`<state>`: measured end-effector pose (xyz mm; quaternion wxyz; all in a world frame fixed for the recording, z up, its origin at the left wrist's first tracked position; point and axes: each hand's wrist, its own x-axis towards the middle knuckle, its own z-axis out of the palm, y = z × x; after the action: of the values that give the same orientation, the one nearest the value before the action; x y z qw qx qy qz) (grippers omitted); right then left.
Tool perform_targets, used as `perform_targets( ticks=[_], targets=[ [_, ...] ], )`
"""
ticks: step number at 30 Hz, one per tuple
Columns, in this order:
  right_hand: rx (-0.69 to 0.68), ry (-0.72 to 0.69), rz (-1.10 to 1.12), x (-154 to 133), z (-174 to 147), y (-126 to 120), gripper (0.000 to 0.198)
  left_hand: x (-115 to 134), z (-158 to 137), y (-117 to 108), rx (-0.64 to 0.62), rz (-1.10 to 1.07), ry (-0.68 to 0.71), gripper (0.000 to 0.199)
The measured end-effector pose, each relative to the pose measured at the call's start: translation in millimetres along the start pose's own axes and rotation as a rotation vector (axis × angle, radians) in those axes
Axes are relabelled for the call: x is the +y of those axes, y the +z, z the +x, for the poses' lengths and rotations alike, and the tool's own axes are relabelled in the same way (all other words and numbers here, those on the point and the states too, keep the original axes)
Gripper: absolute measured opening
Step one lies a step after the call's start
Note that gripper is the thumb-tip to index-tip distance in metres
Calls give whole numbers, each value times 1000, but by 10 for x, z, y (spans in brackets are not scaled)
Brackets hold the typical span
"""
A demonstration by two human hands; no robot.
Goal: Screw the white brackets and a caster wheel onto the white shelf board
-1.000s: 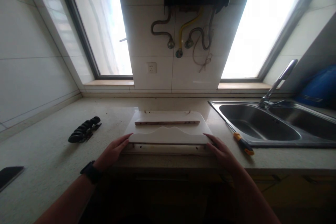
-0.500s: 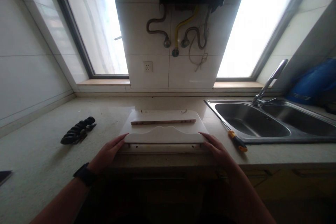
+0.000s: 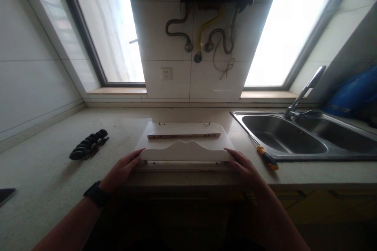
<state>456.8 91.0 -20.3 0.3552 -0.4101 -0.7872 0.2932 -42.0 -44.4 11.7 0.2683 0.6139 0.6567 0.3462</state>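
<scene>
A white board with a wavy top edge stands on its long side near the front of a flat white panel. My left hand grips the wavy board's left end, and my right hand grips its right end. Behind it, a narrow wooden strip with small holes lies across the panel. Two small pegs stick up at the panel's far edge. Holes show in the panel along its near edge, in front of the wavy board. Part of the panel is hidden behind the wavy board.
Black wheel-like parts lie in a row at left on the countertop. A screwdriver with an orange and black handle leans against the rim of the double sink at right. A dark flat object lies at the far left edge.
The view has shifted very slightly. Both hands keep their hold on the ends of the wavy board, which has not visibly moved on the panel.
</scene>
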Motion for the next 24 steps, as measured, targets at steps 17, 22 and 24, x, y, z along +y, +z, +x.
perform_targets(
  ticks=[17, 22, 24],
  targets=[
    [29, 124, 103, -59, -38, 21, 51, -71, 24, 31, 28, -47, 6, 59],
    [75, 139, 73, -50, -55, 23, 46, -131, 12, 48, 65, -107, 36, 56],
    [90, 138, 49, -60, -61, 15, 44, -151, 0, 59, 83, -101, 45, 55]
  ],
)
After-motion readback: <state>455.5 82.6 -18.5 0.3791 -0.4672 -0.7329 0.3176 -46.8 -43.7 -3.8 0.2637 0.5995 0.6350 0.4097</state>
